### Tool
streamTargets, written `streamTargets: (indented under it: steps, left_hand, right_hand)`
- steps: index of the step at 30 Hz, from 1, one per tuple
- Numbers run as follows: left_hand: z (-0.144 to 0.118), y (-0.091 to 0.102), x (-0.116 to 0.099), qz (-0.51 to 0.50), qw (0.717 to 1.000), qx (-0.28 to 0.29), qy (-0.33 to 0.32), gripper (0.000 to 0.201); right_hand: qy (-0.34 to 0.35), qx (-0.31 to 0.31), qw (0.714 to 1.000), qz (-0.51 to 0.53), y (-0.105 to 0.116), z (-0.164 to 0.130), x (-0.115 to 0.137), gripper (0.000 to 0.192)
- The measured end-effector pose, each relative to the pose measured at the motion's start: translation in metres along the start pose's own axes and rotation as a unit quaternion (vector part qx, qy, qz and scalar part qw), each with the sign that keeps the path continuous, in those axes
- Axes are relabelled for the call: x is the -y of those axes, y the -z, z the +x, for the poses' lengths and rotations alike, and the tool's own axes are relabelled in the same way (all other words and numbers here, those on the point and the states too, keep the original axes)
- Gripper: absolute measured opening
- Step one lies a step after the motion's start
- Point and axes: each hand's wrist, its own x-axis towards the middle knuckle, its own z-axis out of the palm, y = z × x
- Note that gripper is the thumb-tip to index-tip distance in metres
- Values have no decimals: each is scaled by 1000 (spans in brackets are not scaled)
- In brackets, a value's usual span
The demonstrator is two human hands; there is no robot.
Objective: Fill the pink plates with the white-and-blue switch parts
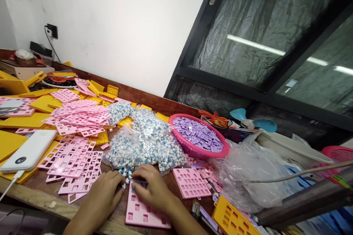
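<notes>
Hands over pink tray [143, 211]: left hand [106, 192], right hand [153, 187] grips unclear (no writing readable); bagged white-blue pieces [138, 143] near.

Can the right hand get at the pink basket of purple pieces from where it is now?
Probably yes. The right hand rests on the pink tray; the pink basket sits open-topped beyond it, with only low bags of small parts alongside.

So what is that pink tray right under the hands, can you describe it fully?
The pink tray is a flat square of what looks like moulded plastic, with rows of small square pockets. It lies flat on the wooden table, close to the near edge. The right hand rests on its far end, hiding part of it. The left hand sits beside it on the left, at a small pile of white and blue pieces.
</notes>
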Motion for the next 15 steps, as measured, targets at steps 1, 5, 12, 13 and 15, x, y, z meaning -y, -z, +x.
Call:
streamTargets:
  steps: [1, 5, 12, 13, 15]
  left_hand:
    - [-1, 3, 0, -5, 1000, -2, 3, 16]
    - [-6, 17, 5, -18, 999, -6, 26, 11]
    - [-12, 26, 2, -76, 997, -3, -17, 29]
    - [-12, 25, 0, -81, 996, 5, -26, 28]
    - [-12, 24, -4, -92, 995, 18, -35, 28]
  right_hand:
    - [11, -1, 1000, -20, -7, 1, 3, 26]
    - [31, 13, 997, -64, -26, 1, 12, 33]
    - [-42, -24, 993, -109, -32, 2, 12, 22]
    - [-52, -25, 992, -111, -31, 2, 12, 18]
    - [-65, -21, 991, -113, -30, 2, 10, 13]
